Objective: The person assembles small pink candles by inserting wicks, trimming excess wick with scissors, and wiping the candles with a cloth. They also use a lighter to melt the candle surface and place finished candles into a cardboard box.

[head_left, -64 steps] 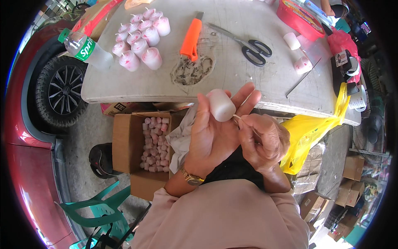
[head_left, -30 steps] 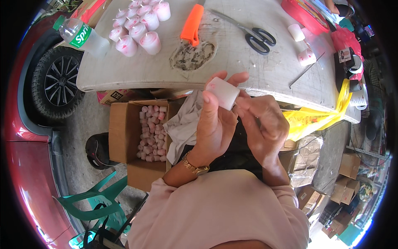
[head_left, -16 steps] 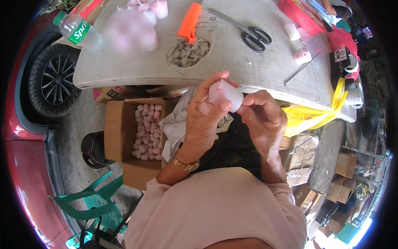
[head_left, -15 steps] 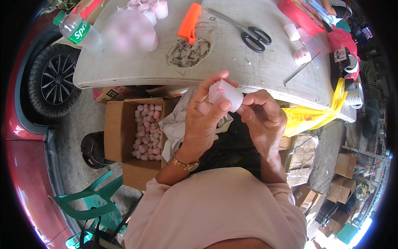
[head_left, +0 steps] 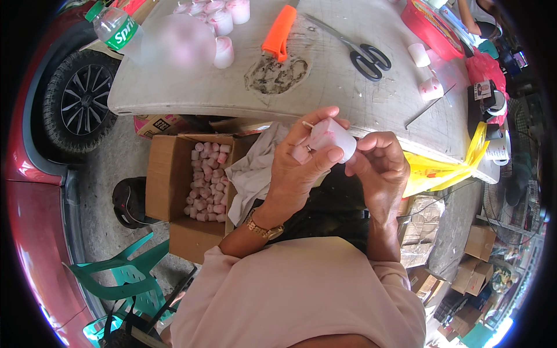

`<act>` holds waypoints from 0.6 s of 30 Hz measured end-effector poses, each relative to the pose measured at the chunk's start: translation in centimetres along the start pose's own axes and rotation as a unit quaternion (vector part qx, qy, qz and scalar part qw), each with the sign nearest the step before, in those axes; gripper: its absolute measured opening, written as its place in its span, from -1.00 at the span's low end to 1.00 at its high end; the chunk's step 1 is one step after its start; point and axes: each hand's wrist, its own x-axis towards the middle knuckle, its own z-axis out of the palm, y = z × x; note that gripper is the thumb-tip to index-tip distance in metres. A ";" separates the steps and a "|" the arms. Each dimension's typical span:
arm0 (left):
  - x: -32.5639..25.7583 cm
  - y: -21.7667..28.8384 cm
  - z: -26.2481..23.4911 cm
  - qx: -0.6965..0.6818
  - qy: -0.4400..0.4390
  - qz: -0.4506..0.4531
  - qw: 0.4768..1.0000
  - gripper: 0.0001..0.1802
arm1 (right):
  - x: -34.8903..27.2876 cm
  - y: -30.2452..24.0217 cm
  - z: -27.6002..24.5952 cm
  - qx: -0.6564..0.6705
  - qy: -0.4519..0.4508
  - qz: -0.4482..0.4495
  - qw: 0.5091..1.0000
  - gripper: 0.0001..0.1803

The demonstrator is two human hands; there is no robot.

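Gripping a white candle (head_left: 331, 138), left hand (head_left: 301, 168) and right hand (head_left: 380, 168) hover just off the table's edge (head_left: 232, 107).

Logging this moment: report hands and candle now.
Left hand grips small white candle. Right hand at its end, fingertips touching. Nothing between them; table edge just beyond.

We count one pair of black-handled scissors (head_left: 362, 53), one orange utility knife (head_left: 278, 32), one green-capped bottle (head_left: 115, 28), one red tray (head_left: 430, 28), one green chair (head_left: 125, 279) and two cardboard boxes: one open (head_left: 168, 194), one small (head_left: 155, 123).
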 end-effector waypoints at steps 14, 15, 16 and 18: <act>-0.9 0.3 0.4 0.171 0.015 0.073 0.982 -0.53 | -0.5 1.0 -0.1 0.127 -0.041 0.036 0.990 -0.57; -0.9 0.3 0.5 0.238 0.024 0.097 0.966 -0.57 | -0.6 0.7 0.0 0.167 -0.034 0.082 0.982 -0.51; -0.8 0.3 0.6 0.304 0.013 0.127 0.944 -0.58 | -0.6 0.3 -0.3 0.042 -0.076 0.056 0.995 -0.40; -1.1 0.3 1.0 0.390 0.007 0.145 0.909 -0.59 | -0.7 0.1 -0.2 -0.076 -0.110 -0.008 0.991 -0.22</act>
